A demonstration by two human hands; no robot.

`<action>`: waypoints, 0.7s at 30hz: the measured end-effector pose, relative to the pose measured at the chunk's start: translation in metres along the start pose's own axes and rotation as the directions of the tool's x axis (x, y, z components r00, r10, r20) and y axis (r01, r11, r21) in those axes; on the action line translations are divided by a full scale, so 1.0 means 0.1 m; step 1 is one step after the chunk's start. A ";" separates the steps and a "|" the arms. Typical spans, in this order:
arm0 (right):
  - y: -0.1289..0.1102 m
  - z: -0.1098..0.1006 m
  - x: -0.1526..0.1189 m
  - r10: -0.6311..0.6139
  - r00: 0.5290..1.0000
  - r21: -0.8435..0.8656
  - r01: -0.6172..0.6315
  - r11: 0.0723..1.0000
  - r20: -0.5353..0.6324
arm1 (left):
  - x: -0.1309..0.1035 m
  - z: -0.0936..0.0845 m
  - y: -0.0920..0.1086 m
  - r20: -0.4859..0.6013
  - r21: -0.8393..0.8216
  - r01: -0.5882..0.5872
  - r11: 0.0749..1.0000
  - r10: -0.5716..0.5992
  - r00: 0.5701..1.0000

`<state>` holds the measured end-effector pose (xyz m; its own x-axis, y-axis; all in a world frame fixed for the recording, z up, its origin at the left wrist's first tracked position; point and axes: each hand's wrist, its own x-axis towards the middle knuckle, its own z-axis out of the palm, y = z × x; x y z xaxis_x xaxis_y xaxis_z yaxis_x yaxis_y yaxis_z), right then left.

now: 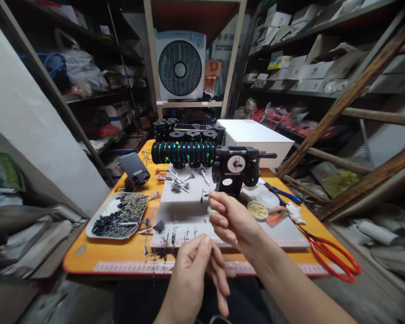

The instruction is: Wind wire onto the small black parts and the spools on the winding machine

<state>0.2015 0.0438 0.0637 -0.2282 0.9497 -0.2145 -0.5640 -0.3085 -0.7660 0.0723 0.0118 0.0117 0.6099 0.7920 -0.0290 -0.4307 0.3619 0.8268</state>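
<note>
Both my hands are over the front of a white board [189,207] on the orange table [83,247]. The thumb and index finger of my left hand [199,265] are pinched together, and what they hold is too small to name. Above and to its right, my right hand [232,220] is curled with its fingertips together near a small dark part [202,195]; its grip's content cannot be made out. Behind stands a black winding device [236,164] with a dial, carrying a row of black spools [184,153]. Small dark pieces with thin wires [173,236] lie along the board's front edge.
A white tray [99,216] of small dark parts is at left, beside a phone stand [135,168]. Red scissors [334,258], blue pliers [286,194] and a dish of gold bits [257,210] lie right. A white box [256,132] stands behind.
</note>
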 end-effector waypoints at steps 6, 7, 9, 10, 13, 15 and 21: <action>-0.01 -0.05 -0.02 -0.004 1.000 -0.021 0.004 1.000 0.008 | -0.09 -0.02 -0.23 0.031 -0.275 0.012 0.961 -0.003 1.000; 0.00 -0.05 -0.02 -0.004 1.000 -0.023 0.004 1.000 0.005 | -0.10 -0.02 -0.26 0.033 -0.314 0.016 0.949 -0.006 0.999; 0.01 -0.06 -0.02 0.000 1.000 -0.025 0.000 1.000 0.002 | -0.14 -0.01 -0.27 0.037 -0.369 0.031 0.929 -0.019 0.999; 0.01 -0.06 -0.02 0.003 1.000 -0.026 -0.003 1.000 0.002 | -0.17 -0.01 -0.25 0.042 -0.380 0.046 0.924 -0.033 0.999; 0.01 -0.07 -0.01 0.019 1.000 -0.031 -0.019 0.999 0.011 | -0.25 0.00 -0.15 0.053 -0.358 0.127 0.925 -0.115 0.992; 0.01 -0.08 -0.01 0.028 0.999 -0.035 -0.028 0.999 0.018 | -0.30 0.00 -0.07 0.047 -0.330 0.192 0.924 -0.187 0.981; 0.02 -0.07 -0.03 0.036 0.999 -0.042 -0.035 0.999 0.028 | -0.37 -0.05 -0.04 0.022 -0.311 0.280 0.908 -0.288 0.957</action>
<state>0.2071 0.0404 0.0583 -0.2706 0.9361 -0.2250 -0.5219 -0.3390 -0.7827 0.0481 -0.0163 0.0071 0.7227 0.6431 -0.2531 -0.4272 0.7036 0.5679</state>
